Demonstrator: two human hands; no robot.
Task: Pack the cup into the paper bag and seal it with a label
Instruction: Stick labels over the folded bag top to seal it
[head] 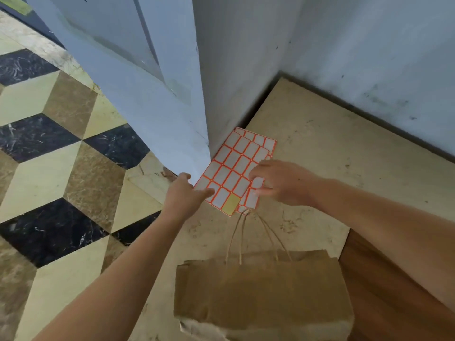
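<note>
A person works at a beige stone ledge [320,148] set in a wall corner, a patterned marble floor [49,143] spreading away at nine o'clock. The left hand [183,195], reaching in from seven o'clock, steadies the near-left edge of a label sheet [234,168], thumb laid across its corner; the other fingers are hidden beneath. At the centre, the sheet shows one bare yellow backing cell among orange-bordered labels, with a second sheet seemingly underneath. The right hand [275,180], entering from four o'clock with its forearm stretched across the ledge, bends its fingers onto the sheet's right edge, apparently picking at a label; whether one is pinched cannot be told. At six o'clock the paper bag [261,291] stands close to the camera, handles up, the cup not visible. The risk: a label could tear or curl onto itself if peeled too fast, or the loose sheets could slip.
</note>
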